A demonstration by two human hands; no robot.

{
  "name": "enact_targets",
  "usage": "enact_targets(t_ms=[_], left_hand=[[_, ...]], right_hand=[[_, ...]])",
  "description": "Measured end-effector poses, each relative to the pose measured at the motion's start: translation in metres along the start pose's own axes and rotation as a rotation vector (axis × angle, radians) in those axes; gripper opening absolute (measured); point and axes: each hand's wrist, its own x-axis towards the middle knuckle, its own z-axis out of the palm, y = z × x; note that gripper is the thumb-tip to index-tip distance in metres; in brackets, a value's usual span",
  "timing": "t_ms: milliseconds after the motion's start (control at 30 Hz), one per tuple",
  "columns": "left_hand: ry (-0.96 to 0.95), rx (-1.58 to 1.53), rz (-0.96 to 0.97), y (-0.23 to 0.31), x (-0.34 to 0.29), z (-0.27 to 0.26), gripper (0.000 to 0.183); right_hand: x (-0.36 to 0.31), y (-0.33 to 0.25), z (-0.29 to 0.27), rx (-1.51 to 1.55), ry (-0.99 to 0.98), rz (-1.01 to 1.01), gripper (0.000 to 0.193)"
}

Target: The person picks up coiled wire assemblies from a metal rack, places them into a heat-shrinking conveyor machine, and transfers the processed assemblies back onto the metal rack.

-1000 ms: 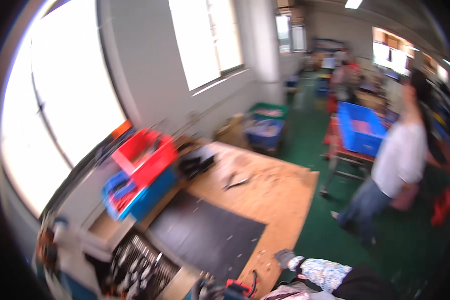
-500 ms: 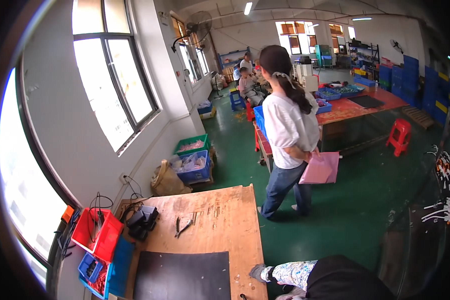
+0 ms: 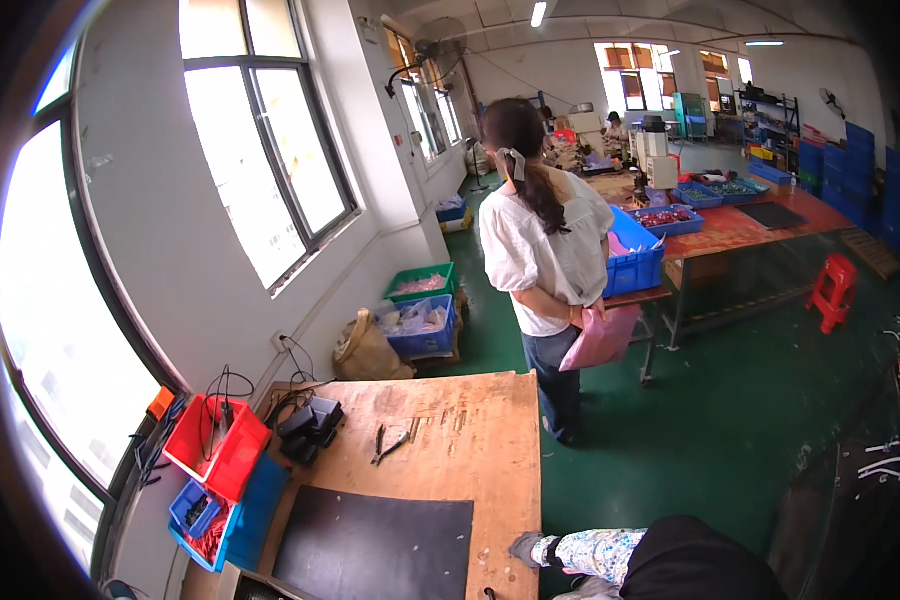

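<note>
Nearest us is our right hand (image 3: 524,548), in a grey glove at the right edge of the wooden bench (image 3: 505,455); its fingers show too small to read, so we cannot tell how far they open or whether they grip anything. Our left hand is out of view. One black mat (image 3: 375,545) lies flat on the bench, left of the hand, with one pair of pliers (image 3: 394,447) lying open beyond it. At the left we count three bins: one red bin (image 3: 242,470), one small blue bin (image 3: 185,518) and one large blue bin (image 3: 257,505). Past the bench stand one sack (image 3: 370,350) and two crates, one green crate (image 3: 425,294) and one blue crate (image 3: 425,345). One person (image 3: 545,240) in white holds one pink packet (image 3: 602,338) behind the back; off to the right stands one red stool (image 3: 832,290).
</note>
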Motion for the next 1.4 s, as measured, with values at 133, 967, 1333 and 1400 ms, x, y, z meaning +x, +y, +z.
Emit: enact_targets(t_ms=[133, 967, 1333, 1400], left_hand=[[0.068, -0.194, 0.015, -0.016, 0.018, -0.063, 0.048], [0.139, -0.321, 0.043, 0.007, 0.019, -0.025, 0.05], [-0.001, -0.325, 0.052, -0.001, 0.016, -0.041, 0.049], [0.025, -0.345, 0.014, 0.001, 0.016, -0.038, 0.05]], right_hand=[[0.002, -0.002, 0.003, -0.061, 0.066, -0.036, 0.047], [-0.009, -0.014, -0.023, -0.075, -0.156, 0.149, 0.064], [-0.015, -0.017, -0.036, -0.15, -0.158, 0.031, 0.041], [-0.019, -0.027, -0.054, -0.13, -0.131, 0.021, 0.035]])
